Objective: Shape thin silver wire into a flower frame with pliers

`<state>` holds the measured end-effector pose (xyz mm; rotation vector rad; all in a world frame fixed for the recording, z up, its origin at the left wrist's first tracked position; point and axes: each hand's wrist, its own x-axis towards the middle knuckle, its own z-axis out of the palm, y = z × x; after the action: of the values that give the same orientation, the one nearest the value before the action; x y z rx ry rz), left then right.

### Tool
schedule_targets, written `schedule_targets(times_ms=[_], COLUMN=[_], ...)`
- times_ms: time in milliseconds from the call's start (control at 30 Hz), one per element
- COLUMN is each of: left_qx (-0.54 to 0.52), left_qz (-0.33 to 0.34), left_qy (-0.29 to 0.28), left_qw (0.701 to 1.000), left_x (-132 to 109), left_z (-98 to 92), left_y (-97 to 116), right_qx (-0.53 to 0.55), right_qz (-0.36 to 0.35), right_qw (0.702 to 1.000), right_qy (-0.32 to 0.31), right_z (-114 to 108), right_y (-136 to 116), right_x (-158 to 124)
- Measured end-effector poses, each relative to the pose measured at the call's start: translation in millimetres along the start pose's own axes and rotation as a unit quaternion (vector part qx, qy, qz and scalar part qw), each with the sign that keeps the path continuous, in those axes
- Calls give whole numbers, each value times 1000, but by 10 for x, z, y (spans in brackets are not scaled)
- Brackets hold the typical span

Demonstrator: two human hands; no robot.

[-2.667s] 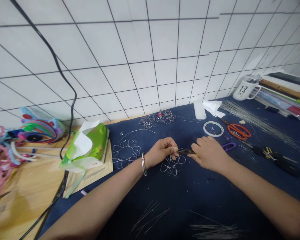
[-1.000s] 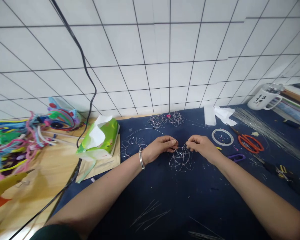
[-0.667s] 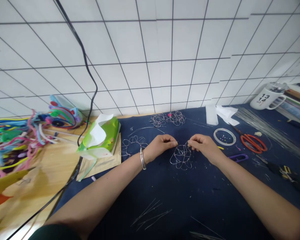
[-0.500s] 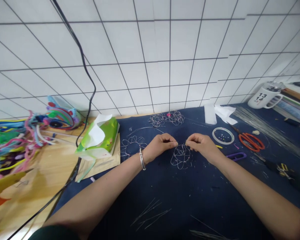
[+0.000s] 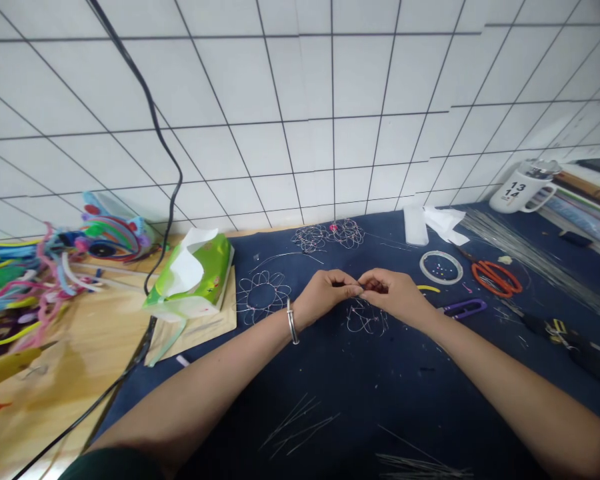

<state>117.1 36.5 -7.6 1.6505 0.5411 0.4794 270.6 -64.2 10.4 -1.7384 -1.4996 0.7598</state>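
My left hand [image 5: 334, 292] and my right hand [image 5: 386, 292] meet fingertip to fingertip above the dark blue cloth. Both pinch the upper edge of a looped wire piece [image 5: 368, 321], whose thin silvery petals hang just below the fingers. Its top part is hidden behind my hands. Left of my left wrist lies a wire flower [image 5: 263, 293] with a ring of loops around an open centre. Farther back, near the wall, sit wire coils [image 5: 329, 236] with small beads and one pink spot.
Orange-handled scissors [image 5: 497, 277], a round dish of beads [image 5: 441, 268], a purple cutter [image 5: 465, 309] and pliers [image 5: 555, 333] lie at right. A white mug [image 5: 516, 190] stands behind. At left are a green tissue pack [image 5: 205, 270] and pipe cleaners [image 5: 25, 287]. Loose wires [image 5: 300, 423] lie in front.
My two hands have come together from a small gap, so the fingertips now touch. The wire piece's top is more covered. The view has shifted slightly.
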Motion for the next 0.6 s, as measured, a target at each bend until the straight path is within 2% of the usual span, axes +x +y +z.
schedule_targets(times_ms=[200, 300, 433, 533, 600], left_qx=[-85, -122, -87, -89, -125], left_qz=[1, 21, 13, -6, -24], left_qy=[-18, 19, 50, 25, -15], left_qw=[996, 992, 995, 996, 992], left_x=[-39, -45, -42, -57, -80], left_z=[12, -10, -25, 0, 30], left_y=[68, 61, 10, 6, 20], right_qx=[-69, -92, -192, -197, -191], right_qz=[-14, -35, -105, -118, -127], right_qw=[996, 993, 971, 968, 967], right_qy=[56, 59, 91, 103, 116], right_z=[-37, -147, -286, -301, -274], right_y=[-66, -65, -36, -30, -42], right_x=[-38, -24, 12, 14, 0])
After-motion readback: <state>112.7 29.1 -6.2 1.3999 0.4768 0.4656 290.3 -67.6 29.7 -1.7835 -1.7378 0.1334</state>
